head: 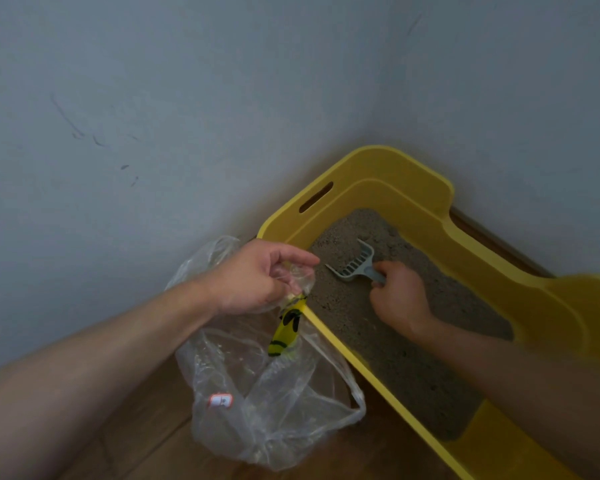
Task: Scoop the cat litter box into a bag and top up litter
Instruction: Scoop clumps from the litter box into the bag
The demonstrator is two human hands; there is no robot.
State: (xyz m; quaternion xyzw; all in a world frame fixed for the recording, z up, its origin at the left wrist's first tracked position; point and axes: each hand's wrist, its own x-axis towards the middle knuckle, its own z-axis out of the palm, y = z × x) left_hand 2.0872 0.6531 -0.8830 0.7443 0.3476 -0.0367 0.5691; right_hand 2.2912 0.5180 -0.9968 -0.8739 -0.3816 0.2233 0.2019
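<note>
Litter box (pixel 361 168): yellow, grey litter (pixel 413 358) inside.
Scoop (pixel 355 261): grey, over the litter toward the box's far end, and I see no clump on it. My right hand (pixel 399 299) curls round its handle.
Bag (pixel 274 410): clear, just outside the box's left rim. My left hand (pixel 257 278) pinches its mouth up.
Progress: I judge scooping barely begun, and the top-up is still to do.
Unclear: I cannot make out the bag's contents. The box's near end is cut off, and no spare litter is in view.

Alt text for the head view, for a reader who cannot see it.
A person's right hand grips a grey scoop inside a yellow litter box of sandy litter, while the left hand pinches the edge of a clear plastic bag beside the box. The box stands in a wall corner.
</note>
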